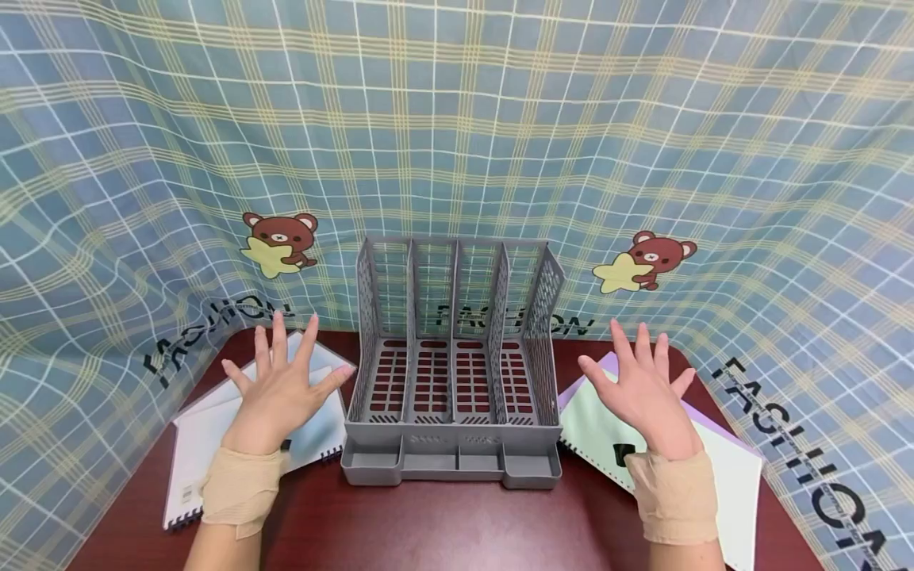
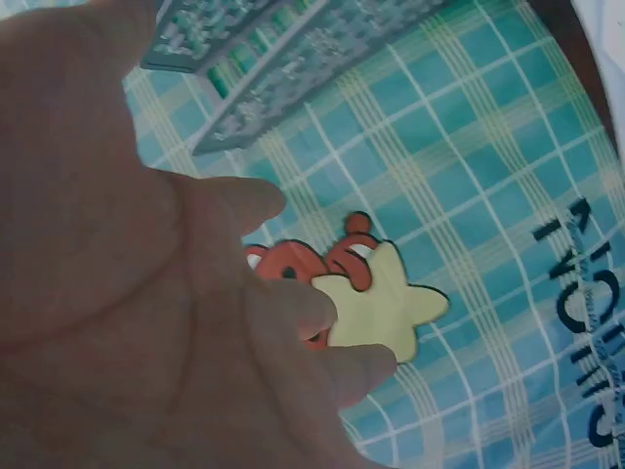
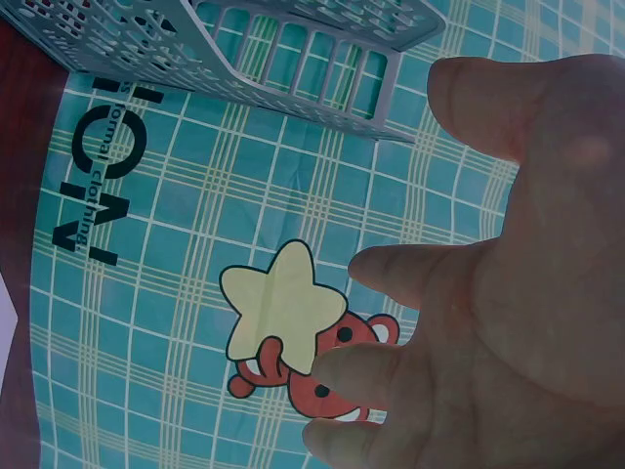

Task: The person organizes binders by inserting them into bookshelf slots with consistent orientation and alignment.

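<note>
My left hand (image 1: 278, 396), fingers spread wide and holding nothing, is over a stack of spiral notebooks (image 1: 189, 468) on the left of the table. A pale blue cover (image 1: 321, 424) shows beside the thumb, and part of the stack is hidden under the hand. On the other side, my right hand (image 1: 648, 400) also has its fingers spread with nothing in them, above pale green spiral notebooks (image 1: 593, 424) with a purple edge behind. Between the hands stands a grey desk file organizer (image 1: 453, 432), its upright slots bare and its small front trays toward me.
A dark red table (image 1: 457, 523) carries everything. Plaid cloth (image 1: 457, 143) with printed bears and lettering hangs behind and along both sides. Both forearms wear a beige wrap (image 1: 243, 488) at the wrist.
</note>
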The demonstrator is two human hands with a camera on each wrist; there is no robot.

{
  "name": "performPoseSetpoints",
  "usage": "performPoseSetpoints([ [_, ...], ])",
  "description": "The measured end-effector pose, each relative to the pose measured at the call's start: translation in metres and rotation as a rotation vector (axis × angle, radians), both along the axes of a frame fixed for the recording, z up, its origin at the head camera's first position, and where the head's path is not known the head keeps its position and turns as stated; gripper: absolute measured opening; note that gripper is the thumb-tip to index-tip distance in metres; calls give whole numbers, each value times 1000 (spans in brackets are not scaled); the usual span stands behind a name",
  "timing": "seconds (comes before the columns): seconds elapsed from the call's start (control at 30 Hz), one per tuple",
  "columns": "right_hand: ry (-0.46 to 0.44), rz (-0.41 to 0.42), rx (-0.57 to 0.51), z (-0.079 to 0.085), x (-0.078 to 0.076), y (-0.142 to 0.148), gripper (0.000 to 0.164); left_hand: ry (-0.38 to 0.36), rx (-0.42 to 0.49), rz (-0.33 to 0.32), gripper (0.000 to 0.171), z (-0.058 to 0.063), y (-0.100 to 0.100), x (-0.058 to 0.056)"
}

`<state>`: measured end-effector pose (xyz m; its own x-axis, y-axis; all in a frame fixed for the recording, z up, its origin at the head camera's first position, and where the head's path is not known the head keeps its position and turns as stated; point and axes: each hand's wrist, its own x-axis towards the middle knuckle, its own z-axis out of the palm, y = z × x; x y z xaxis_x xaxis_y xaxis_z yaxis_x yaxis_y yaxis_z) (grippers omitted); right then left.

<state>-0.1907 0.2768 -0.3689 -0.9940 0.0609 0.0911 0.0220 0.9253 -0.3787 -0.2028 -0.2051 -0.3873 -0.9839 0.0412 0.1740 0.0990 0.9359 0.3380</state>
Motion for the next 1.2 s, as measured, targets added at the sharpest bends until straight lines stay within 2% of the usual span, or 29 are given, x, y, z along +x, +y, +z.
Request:
performPoseSetpoints([
  [0.1,14,-7,5,3,2,4,94,71,-12,-38,97,2,23,-2],
  [0.23,17,-14,20,5,4,10,94,174,-18,-138,94,8,73,-3],
  [0.4,18,-26,37,2,10,22,91,274,-24,-308,92,15,144,9],
  [0.63,-22,-37,47,-8,22,43,85,322,-40,-611,90,1,239,36],
  [0.77,-88,-4,94,-20,29,53,81,301,-96,-720,78,-13,289,52],
  [0.87,-195,35,148,-31,34,58,85,288,-176,-761,69,-26,323,61],
  [1.0,-316,56,158,-48,39,63,95,259,-250,-751,65,-44,356,66],
  [1.2,-354,51,164,-70,45,64,108,119,-283,-716,70,-66,384,65],
])
